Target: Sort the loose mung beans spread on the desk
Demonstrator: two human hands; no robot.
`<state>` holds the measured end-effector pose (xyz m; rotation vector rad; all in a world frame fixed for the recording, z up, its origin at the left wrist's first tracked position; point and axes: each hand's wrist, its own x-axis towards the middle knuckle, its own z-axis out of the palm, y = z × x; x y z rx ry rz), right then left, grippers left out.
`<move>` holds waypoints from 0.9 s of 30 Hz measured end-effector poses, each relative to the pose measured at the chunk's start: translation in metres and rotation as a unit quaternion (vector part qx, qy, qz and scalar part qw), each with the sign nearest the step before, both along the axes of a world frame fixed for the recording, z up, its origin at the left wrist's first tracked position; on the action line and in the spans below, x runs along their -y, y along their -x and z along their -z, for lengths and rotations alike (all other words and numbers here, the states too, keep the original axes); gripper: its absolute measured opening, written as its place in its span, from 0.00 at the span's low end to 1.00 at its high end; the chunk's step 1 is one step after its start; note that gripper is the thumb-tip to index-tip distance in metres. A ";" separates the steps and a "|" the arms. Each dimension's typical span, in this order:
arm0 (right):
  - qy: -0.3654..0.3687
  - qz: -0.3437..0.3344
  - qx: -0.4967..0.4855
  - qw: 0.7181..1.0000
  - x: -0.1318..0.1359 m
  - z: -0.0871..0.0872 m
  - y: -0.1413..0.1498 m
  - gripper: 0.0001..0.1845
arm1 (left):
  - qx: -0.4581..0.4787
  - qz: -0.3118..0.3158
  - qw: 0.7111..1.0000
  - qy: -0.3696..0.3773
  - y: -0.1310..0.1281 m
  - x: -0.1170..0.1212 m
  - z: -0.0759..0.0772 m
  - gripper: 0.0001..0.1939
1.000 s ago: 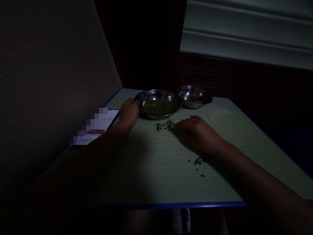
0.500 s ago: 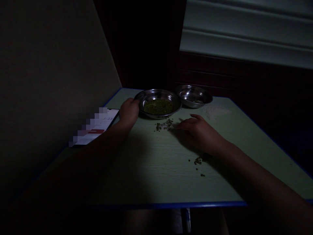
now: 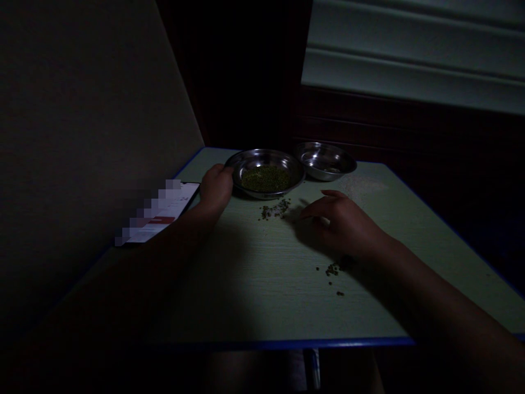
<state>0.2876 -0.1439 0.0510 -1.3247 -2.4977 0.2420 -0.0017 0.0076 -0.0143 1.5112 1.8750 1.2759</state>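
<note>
Nearest on my feed: tiny brown seeds. My R hand's half-open, nothing visible in it, nr dark-green seed pile; beyond, my L hand grips shiny round steel bowl by rim, green seeds inside.

dim, near-black lower left, glints on metal bowls, shadow under right hand, phone partly pixelated

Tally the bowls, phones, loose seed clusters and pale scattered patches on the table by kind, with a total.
Metal bowls: 2
Phone: 1
Loose seed clusters: 2
Pale scattered patch: 1
Total: 6
</note>
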 end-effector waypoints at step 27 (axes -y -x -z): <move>0.231 -0.037 -0.111 0.966 0.004 -0.025 -0.022 0.18 | 0.009 -0.015 1.000 0.016 -0.007 0.011 -0.014 0.13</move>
